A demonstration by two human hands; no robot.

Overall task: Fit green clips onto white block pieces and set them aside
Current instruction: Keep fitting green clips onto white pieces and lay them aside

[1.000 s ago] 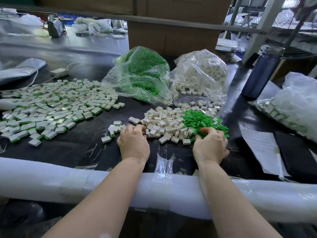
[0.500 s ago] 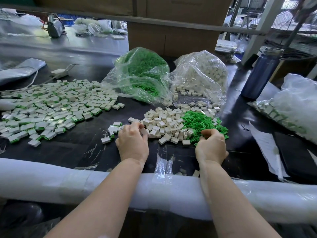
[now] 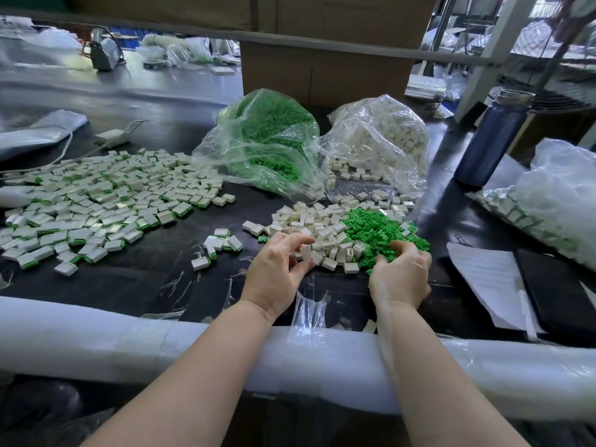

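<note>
A heap of loose white blocks (image 3: 317, 233) lies on the black table (image 3: 138, 279), with a heap of green clips (image 3: 379, 232) touching its right side. My left hand (image 3: 279, 272) is at the near left edge of the white heap and pinches one white block (image 3: 305, 253) between thumb and fingers. My right hand (image 3: 401, 275) has its curled fingers dug into the near edge of the green clips; what it holds is hidden. A wide spread of finished blocks with green clips (image 3: 96, 204) covers the table's left side.
A clear bag of green clips (image 3: 267, 140) and a clear bag of white blocks (image 3: 380, 140) stand behind the heaps. A blue bottle (image 3: 490, 140), papers (image 3: 483, 279) and another bag (image 3: 548, 201) are at the right. A padded white roll (image 3: 96, 337) lines the near edge.
My left hand has turned and lifted a white block out of the heap's edge. My right hand stays curled in the green clips, shifted slightly.
</note>
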